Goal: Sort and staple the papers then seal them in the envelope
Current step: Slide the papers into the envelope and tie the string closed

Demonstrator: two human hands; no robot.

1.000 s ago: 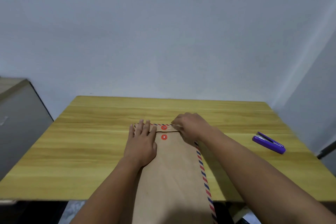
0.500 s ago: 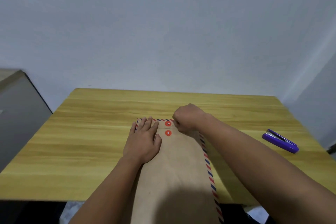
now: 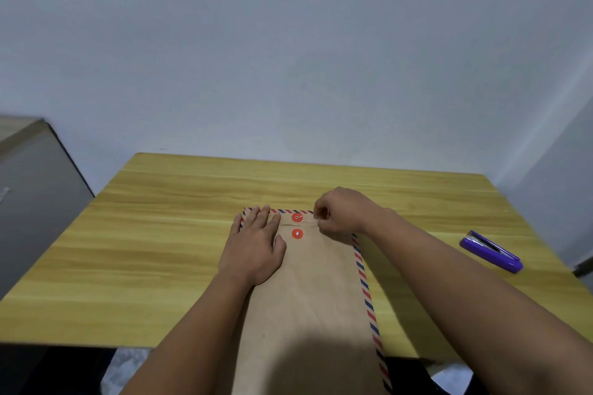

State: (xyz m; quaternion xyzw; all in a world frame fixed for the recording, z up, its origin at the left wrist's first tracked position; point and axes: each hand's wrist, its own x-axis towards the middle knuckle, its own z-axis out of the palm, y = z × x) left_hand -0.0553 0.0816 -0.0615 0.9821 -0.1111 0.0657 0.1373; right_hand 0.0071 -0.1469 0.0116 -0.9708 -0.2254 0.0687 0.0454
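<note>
**Thread pinched at the envelope's top button**

I see a long brown kraft envelope (image 3: 308, 298) lying flat on the tabletop (image 3: 154, 253), its near end running past the tabletop's front edge toward me. The paper looks matte and smooth, with a faint crease down its length, and a border of slanted red and blue stripes runs along the far edge and down the right side. The flap is folded down; its lower edge shows as a thin line across the paper between two round red buttons. The upper button (image 3: 297, 217) sits on the flap, the lower button (image 3: 297, 233) on the body just below it. Each has a small pale centre.

My left hand (image 3: 253, 247) lies palm down on the envelope's far left corner, fingers released and spread flat, reaching the striped edge. My right hand (image 3: 340, 212) is curled over the far right corner, its fingers pinched on a thin pale thread (image 3: 308, 220) that runs straight from the upper button toward them.

The tabletop is yellowish wood-grain laminate with a dull sheen. A glossy purple stapler (image 3: 491, 251), wedge-shaped with a metal strip on top, lies well apart on the right.
</note>
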